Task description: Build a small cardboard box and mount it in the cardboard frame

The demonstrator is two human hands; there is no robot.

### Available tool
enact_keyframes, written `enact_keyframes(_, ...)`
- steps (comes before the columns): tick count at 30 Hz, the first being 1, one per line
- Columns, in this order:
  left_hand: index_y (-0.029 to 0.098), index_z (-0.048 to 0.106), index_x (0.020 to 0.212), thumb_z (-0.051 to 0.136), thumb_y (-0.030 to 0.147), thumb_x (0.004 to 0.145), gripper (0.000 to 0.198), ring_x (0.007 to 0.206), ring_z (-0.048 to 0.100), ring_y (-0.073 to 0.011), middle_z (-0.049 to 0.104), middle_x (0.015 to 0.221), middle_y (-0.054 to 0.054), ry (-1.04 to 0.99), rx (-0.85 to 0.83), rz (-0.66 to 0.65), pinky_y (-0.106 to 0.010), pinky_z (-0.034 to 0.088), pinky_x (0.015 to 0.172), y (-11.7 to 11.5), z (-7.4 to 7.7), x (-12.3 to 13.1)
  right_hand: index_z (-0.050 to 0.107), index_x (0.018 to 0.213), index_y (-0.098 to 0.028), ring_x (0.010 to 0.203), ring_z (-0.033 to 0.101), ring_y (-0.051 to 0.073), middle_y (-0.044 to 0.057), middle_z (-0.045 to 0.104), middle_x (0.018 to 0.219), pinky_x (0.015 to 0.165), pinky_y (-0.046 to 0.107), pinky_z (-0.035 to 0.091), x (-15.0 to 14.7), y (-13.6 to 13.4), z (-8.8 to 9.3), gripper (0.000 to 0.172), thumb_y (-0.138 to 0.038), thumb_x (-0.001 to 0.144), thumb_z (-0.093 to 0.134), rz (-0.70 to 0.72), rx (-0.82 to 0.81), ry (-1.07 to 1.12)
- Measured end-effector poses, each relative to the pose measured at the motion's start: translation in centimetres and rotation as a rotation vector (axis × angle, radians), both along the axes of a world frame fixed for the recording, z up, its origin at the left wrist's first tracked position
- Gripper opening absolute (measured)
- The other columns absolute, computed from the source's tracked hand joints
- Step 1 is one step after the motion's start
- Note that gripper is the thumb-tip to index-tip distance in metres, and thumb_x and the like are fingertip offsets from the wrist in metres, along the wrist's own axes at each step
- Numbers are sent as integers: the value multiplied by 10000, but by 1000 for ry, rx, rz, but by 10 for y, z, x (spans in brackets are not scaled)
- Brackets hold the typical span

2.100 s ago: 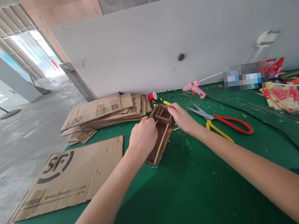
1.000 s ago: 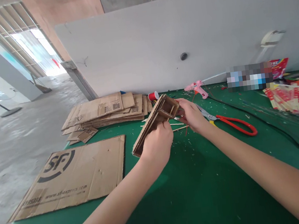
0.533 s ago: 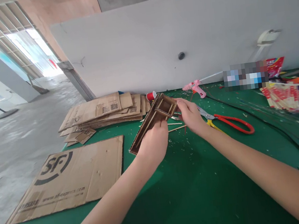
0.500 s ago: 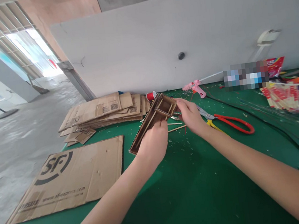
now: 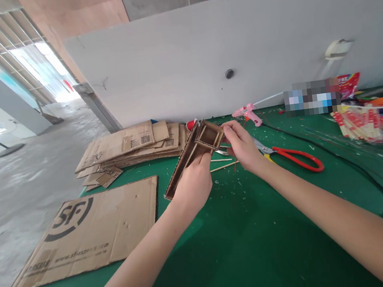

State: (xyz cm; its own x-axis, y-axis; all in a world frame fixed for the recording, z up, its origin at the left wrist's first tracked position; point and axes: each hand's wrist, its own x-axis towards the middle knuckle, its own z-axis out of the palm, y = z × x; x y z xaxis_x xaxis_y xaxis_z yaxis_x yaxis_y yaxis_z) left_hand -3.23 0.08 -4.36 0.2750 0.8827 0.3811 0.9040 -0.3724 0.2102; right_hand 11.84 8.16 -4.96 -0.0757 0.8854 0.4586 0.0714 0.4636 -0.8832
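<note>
A narrow cardboard piece (image 5: 180, 166) with raised walls and a small square compartment at its top end is held tilted above the green table (image 5: 256, 247). My left hand (image 5: 195, 178) is closed round its lower part, with the fingers partly inside the walls. The fingertips of my right hand (image 5: 240, 144) pinch the right corner of the square compartment. Behind my hands, thin wooden sticks (image 5: 224, 166) lie on the table. Pliers with red handles (image 5: 300, 158) rest just right of my right hand, and a yellow handle (image 5: 269, 157) shows partly behind my wrist.
A flat cardboard sheet (image 5: 93, 230) lies at the left, with stacked cardboard (image 5: 125, 144) behind it. A red cup (image 5: 191, 125) and a pink glue gun (image 5: 249, 113) are near the wall. Bundled sticks (image 5: 357, 125) and a black cable (image 5: 340, 162) are at the right.
The cardboard piece has turned slightly, so its square compartment faces the camera more. Both hands stay on it, and the view has shifted a little.
</note>
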Motion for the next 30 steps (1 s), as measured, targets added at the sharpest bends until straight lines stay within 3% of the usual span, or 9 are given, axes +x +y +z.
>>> enact_keyframes(4, 160, 538, 1044, 356, 70, 899, 249, 807, 631, -229, 660, 974, -100, -36, 10, -22, -327, 463, 658, 2, -3, -2, 506, 783, -226, 643, 479, 126, -14, 502, 718, 542, 250, 366, 0, -4, 3, 237, -428, 903, 482, 13, 3, 11)
enact_keyframes(14, 156, 565, 1063, 375, 44, 854, 304, 826, 618, -243, 662, 944, -109, -154, 27, -21, -332, 449, 687, 4, -4, 0, 499, 818, -222, 598, 434, 116, -21, 474, 705, 510, 255, 333, -4, -3, -3, 283, -487, 911, 468, 7, 56, 31)
enact_keyframes(17, 157, 587, 1001, 386, 49, 842, 278, 791, 602, -217, 657, 881, -85, -279, 9, -42, -312, 439, 688, 5, -2, 3, 514, 836, -217, 586, 445, 114, -20, 492, 702, 506, 259, 343, -4, -5, -4, 287, -486, 917, 454, -10, 53, 24)
enact_keyframes(20, 156, 588, 880, 399, 124, 868, 193, 637, 549, -158, 621, 740, -39, -536, -110, -8, -259, 413, 599, 6, 1, 6, 552, 884, -214, 578, 484, 120, -18, 523, 676, 511, 268, 370, -5, -12, 3, 280, -466, 930, 438, -11, 81, -28)
enact_keyframes(23, 162, 566, 843, 389, 297, 928, 239, 544, 470, -119, 575, 664, -8, -761, -142, 26, -225, 364, 519, 7, 2, 6, 580, 981, -224, 767, 610, 161, 28, 643, 842, 547, 272, 434, -5, -24, 17, 259, -453, 917, 477, 37, 171, -36)
enact_keyframes(26, 174, 550, 852, 403, 390, 937, 274, 546, 454, -109, 547, 647, 5, -858, -111, -21, -216, 353, 505, 7, -2, 6, 565, 1056, -234, 1025, 620, 202, 75, 645, 1166, 588, 278, 488, -3, -39, 32, 254, -431, 902, 518, 81, 267, -30)
enact_keyframes(30, 177, 475, 683, 384, 384, 950, 350, 576, 471, -103, 514, 630, 0, -915, -108, -105, -220, 394, 540, 7, -17, 9, 569, 1073, -254, 941, 650, 201, 70, 596, 1304, 615, 317, 523, 0, -53, 39, 258, -418, 874, 562, 30, 389, -219)
